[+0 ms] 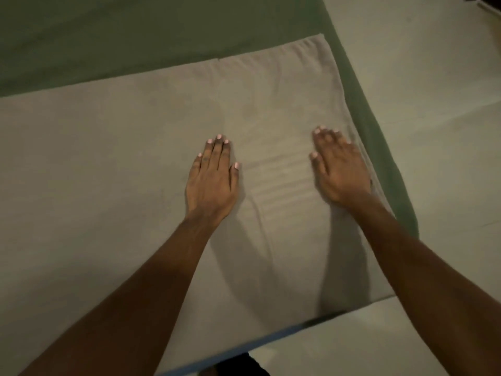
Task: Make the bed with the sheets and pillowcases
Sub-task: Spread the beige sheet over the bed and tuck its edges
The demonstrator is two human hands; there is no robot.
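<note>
The left hand [212, 180] and right hand [339, 166] lie flat, fingers straight, palms down on the beige sheet [108, 158]. The sheet covers the near part of the green-covered bed [135, 36]. Pale floor [433, 77] lies to the right.

Forearms [151, 280] bare to frame edge. Fingernails [219, 136] on left hand [211, 183] and right hand [340, 169] short, rounded, painted pale pink. Right hand slightly blurred.
</note>
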